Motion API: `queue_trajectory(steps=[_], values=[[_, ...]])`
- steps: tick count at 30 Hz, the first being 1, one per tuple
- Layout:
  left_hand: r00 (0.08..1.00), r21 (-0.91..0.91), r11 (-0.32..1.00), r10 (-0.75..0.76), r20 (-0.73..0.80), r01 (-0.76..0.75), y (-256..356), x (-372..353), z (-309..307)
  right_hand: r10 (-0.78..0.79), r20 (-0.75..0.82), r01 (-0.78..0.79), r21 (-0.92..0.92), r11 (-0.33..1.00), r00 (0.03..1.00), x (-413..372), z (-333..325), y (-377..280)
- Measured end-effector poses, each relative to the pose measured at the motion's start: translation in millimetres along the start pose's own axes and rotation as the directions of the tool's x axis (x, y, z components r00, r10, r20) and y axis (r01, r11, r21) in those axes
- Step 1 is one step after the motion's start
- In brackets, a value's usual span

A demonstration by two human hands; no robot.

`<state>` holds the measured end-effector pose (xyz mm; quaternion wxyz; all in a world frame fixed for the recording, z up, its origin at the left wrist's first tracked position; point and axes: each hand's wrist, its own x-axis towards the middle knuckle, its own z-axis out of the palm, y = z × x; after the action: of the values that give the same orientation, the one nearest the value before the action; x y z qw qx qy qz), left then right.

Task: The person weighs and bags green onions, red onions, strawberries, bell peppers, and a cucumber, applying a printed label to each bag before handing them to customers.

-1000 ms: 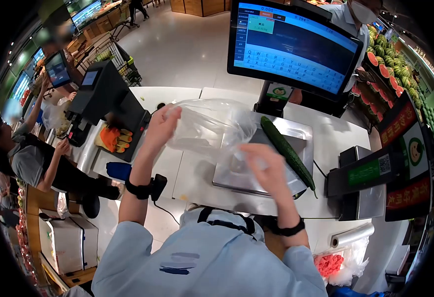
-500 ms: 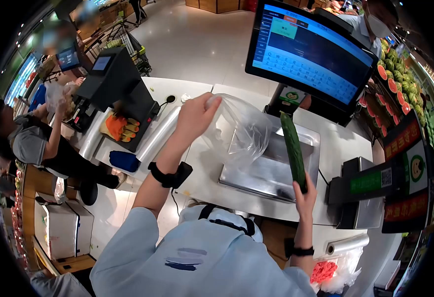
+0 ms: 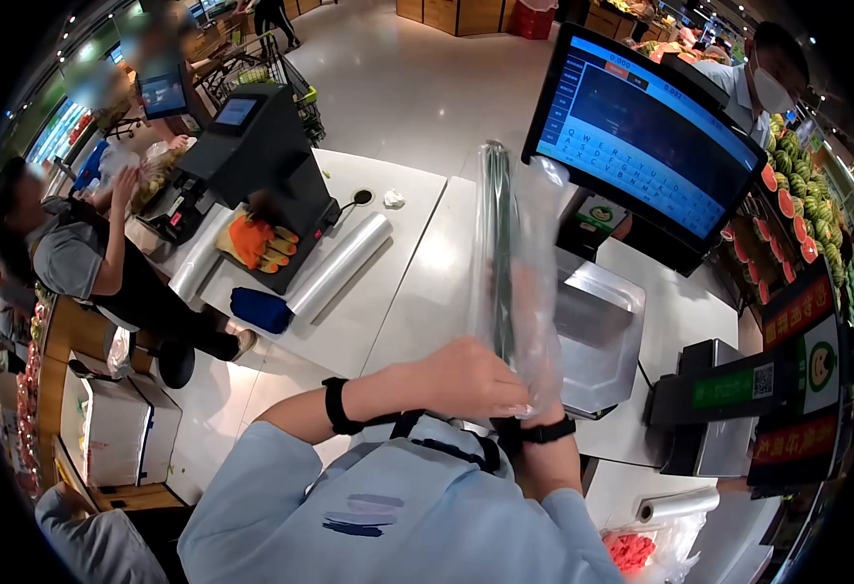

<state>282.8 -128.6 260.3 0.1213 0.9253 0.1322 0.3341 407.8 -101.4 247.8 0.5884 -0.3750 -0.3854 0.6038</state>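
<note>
A long green cucumber (image 3: 501, 263) stands nearly upright inside a clear plastic bag (image 3: 539, 263), seen through its film. My left hand (image 3: 466, 377) is closed, its fingers gripping the bag around the lower end. My right hand (image 3: 536, 401) is close beside it at the bag's lower right, mostly covered by the film and my left hand, so its fingers cannot be made out. Behind the bag is the metal weighing tray (image 3: 597, 375) of a scale. The tilted scale screen (image 3: 646, 136) rises beyond it.
Left on the white counter (image 3: 408, 292) are a plastic roll (image 3: 344, 263), a dark blue bundle (image 3: 259, 309), orange gloves (image 3: 259, 243) and a black machine (image 3: 261, 146). A co-worker (image 3: 86, 253) stands left; a masked person (image 3: 739, 88) is behind the screen. A sign stand (image 3: 729, 384) is right.
The cucumber, held bare in my right hand before, is now inside the plastic bag. My left hand has come down and right, meeting my right hand. The view has shifted slightly.
</note>
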Motion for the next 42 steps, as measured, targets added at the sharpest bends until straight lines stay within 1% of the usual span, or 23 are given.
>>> queue_trajectory(steps=[5,7,10,13,14,15,17,18,20,22,26,27,28,29,31,32,33,34,35,37,38,40,42], values=[[0.966,0.116,0.993,0.015,-0.258,0.015,8.7,-6.2,-19.3,-0.255,0.075,0.257,-0.021,0.966,0.964,17.0,22.4,19.7],[0.862,0.303,0.951,0.100,-0.496,0.064,5.7,-6.0,-25.5,-0.318,0.110,0.324,-0.040,0.945,0.942,27.0,30.7,23.9],[0.926,0.192,0.977,0.155,-0.344,-0.092,-16.1,-33.2,-25.3,-0.340,0.138,0.349,-0.041,0.936,0.930,49.0,48.0,25.0],[0.973,0.060,0.986,0.164,-0.164,-0.157,3.0,-39.5,-49.9,0.121,0.115,-0.122,0.004,0.993,0.986,71.5,66.1,14.7],[0.982,-0.031,0.984,0.175,-0.068,-0.178,10.9,-38.0,-62.5,0.118,0.119,-0.119,0.006,0.993,0.986,85.0,62.8,22.7],[0.997,-0.147,0.986,0.074,-0.025,-0.077,16.0,-34.1,-80.6,0.095,0.095,-0.071,-0.231,0.970,0.991,106.6,52.3,39.8],[0.969,-0.224,0.971,0.030,-0.245,-0.087,-7.7,-36.4,-116.8,-0.078,0.141,0.140,-0.509,0.849,0.987,127.8,41.9,57.9],[0.939,-0.067,0.997,0.005,-0.343,-0.030,-23.4,-40.4,-136.4,-0.076,0.145,0.140,-0.509,0.849,0.986,123.5,47.0,56.0],[0.908,0.258,0.953,-0.038,-0.416,0.159,-42.5,-20.3,-183.7,-0.373,0.213,0.429,-0.492,0.758,0.903,109.2,62.6,42.6],[0.921,0.374,0.919,0.033,-0.388,0.124,-59.9,11.2,-205.6,-0.355,0.307,0.462,-0.436,0.772,0.883,106.4,66.8,33.2],[0.946,0.531,0.846,0.138,-0.294,0.042,-113.9,50.8,-209.9,-0.228,0.397,0.453,-0.690,0.564,0.889,107.5,67.2,34.4],[0.982,0.406,0.895,-0.164,-0.091,0.187,-132.7,55.2,-211.2,-0.226,0.506,0.549,-0.698,0.460,0.832,98.5,74.3,22.8],[0.894,0.308,0.881,-0.420,0.157,0.360,-141.3,55.5,-210.0,-0.207,0.607,0.637,-0.686,0.352,0.767,91.8,77.2,17.4],[0.894,0.306,0.881,-0.420,0.156,0.360,-137.9,51.8,-212.7,-0.205,0.606,0.636,-0.687,0.351,0.768,91.4,73.7,15.7],[0.963,-0.242,0.932,-0.259,0.069,0.268,-124.1,35.3,-232.6,0.051,0.623,0.610,-0.777,0.153,0.781,95.2,64.0,8.7],[0.968,-0.411,0.894,-0.232,-0.091,0.176,-117.7,16.1,-245.8,0.045,0.616,0.604,-0.782,0.155,0.786,91.7,62.2,4.2],[0.943,-0.446,0.888,-0.236,-0.236,0.110,-123.3,-10.0,-261.3,-0.175,0.677,0.687,-0.726,-0.007,0.714,85.4,61.1,-3.2],[0.934,-0.518,0.848,-0.087,-0.346,-0.113,-116.8,-28.4,-270.7,-0.370,0.726,0.718,-0.670,-0.189,0.580,81.5,58.7,-8.1],[0.944,-0.580,0.804,-0.081,-0.320,-0.128,-120.9,-51.9,-278.2,-0.375,0.723,0.714,-0.673,-0.192,0.580,83.5,43.8,-7.0],[0.974,-0.690,0.714,-0.053,-0.221,-0.118,-108.9,-81.3,-272.0,-0.340,0.551,0.628,-0.757,0.181,0.762,93.5,7.6,-3.6],[0.990,-0.736,0.674,-0.056,-0.131,-0.060,-104.3,-93.4,-271.4,-0.341,0.546,0.624,-0.760,0.181,0.765,95.8,7.8,-9.7],[0.989,-0.713,0.686,-0.099,0.111,0.149,-101.1,-119.5,-277.1,-0.369,0.665,0.675,-0.727,-0.122,0.650,101.6,13.9,-30.8],[0.926,-0.580,0.732,-0.200,0.319,0.358,-94.2,-132.4,-289.0,-0.401,0.675,0.632,-0.732,-0.256,0.619,97.9,13.2,-41.3]])
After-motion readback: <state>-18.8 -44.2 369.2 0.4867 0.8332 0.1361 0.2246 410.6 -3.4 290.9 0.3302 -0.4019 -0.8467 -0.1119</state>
